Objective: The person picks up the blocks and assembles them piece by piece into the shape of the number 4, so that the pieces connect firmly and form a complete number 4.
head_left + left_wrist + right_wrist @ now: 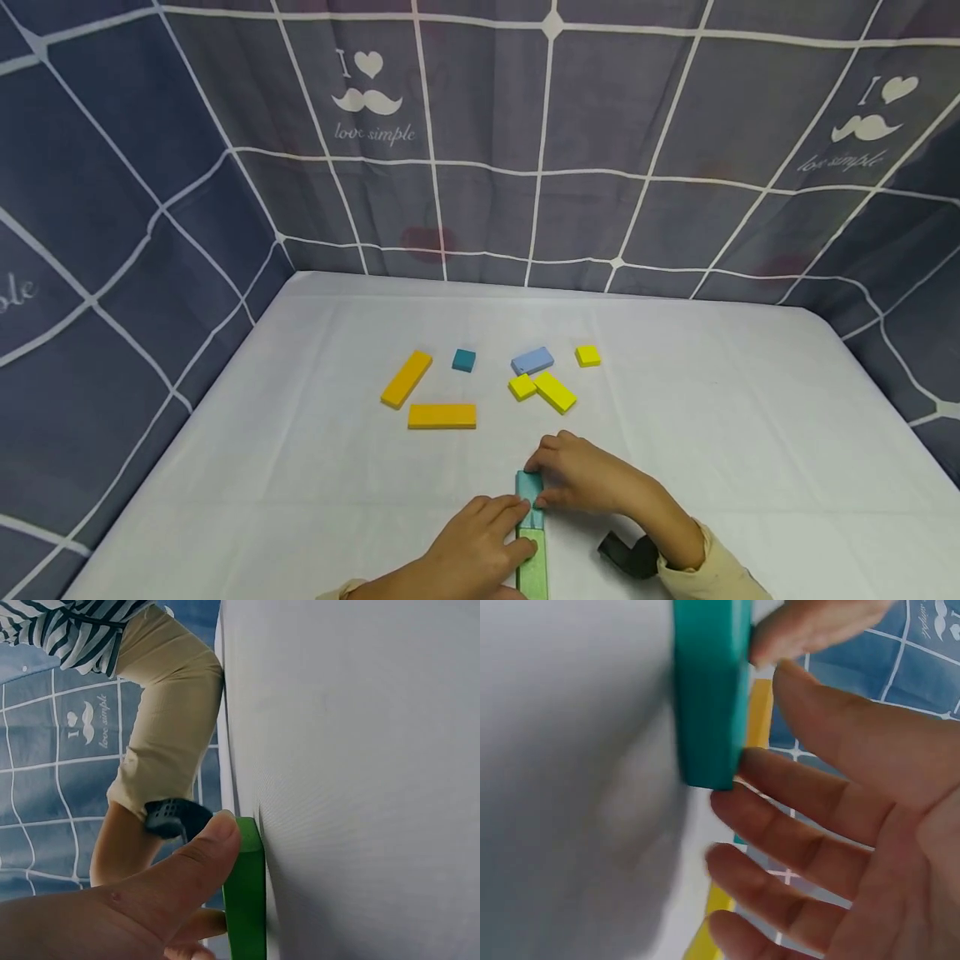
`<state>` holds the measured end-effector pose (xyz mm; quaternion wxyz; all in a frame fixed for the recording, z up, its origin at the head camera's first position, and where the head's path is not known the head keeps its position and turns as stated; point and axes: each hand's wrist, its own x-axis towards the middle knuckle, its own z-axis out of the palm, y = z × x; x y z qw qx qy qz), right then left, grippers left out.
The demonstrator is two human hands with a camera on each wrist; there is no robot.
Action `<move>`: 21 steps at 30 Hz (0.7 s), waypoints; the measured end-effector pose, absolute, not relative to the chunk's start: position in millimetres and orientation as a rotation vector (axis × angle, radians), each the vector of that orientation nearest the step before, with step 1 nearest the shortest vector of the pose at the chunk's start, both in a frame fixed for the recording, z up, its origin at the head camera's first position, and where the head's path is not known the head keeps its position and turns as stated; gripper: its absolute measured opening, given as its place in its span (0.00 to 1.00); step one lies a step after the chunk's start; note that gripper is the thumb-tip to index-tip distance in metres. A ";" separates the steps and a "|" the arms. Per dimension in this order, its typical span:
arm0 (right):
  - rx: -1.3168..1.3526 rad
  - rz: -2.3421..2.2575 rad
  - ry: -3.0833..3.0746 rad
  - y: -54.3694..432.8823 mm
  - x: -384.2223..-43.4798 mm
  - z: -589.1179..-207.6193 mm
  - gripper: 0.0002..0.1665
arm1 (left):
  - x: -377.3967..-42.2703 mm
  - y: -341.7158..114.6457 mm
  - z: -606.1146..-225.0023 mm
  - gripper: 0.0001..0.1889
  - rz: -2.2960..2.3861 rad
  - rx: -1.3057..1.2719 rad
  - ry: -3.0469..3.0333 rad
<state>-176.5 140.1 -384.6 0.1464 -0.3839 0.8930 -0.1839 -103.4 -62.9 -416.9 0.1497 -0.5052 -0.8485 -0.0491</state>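
Pushing unevenly here could skew the teal block out of line with the green block, and a slip of my left thumb might slide the green one across the white cloth. My right hand sits loosely spread, fingertips at the teal's far end; my left hand lies relaxed, bridging both blocks, which run end to end, near middle.

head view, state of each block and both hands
green block, touched, end to end with turquoise block
turquoise block, touched by both hands
left hand, touching both blocks
right hand, touching turquoise block
orange blocks, untouched, lying flat
dark teal block, untouched, alone
blue block, untouched, flat
yellow blocks, untouched, flat
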 end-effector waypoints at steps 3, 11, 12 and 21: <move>-1.105 -0.499 2.531 137.9 -184.3 -380.7 0.15 | -104.1 -62.5 -418.0 0.23 -0.132 -1.438 -2.413; -0.962 -0.529 2.596 126.7 -209.2 -365.4 0.17 | -104.4 -62.5 -418.8 0.22 -0.143 -1.470 -2.446; -0.951 -0.533 2.627 124.7 -212.5 -363.5 0.19 | -104.2 -62.4 -418.6 0.21 -0.144 -1.474 -2.449; -0.868 -0.565 2.939 112.7 -234.6 -353.1 0.23 | -102.6 -60.1 -420.1 0.19 -0.197 -1.462 -2.487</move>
